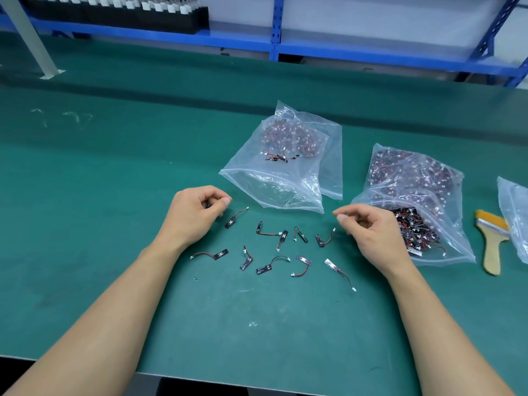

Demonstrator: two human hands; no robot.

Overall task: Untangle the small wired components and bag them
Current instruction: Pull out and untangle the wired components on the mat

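Several small wired components [271,247], black strips with thin red-black leads and white plugs, lie spread apart on the green mat [257,324] between my hands. My left hand [197,214] hovers at their left edge with loosely curled fingers, holding nothing I can see, beside one component [235,218]. My right hand [371,230] hovers at their right edge, fingers loosely curled, in front of a clear bag [414,224] full of tangled components. Another clear bag [285,167] lies open behind the spread, with a few components and an inner packet.
A wooden paintbrush [492,241] lies at the right, next to the edge of a third clear bag [514,212]. Blue shelving [274,30] stands behind the bench. The bench's front edge [200,378] runs close below my forearms.
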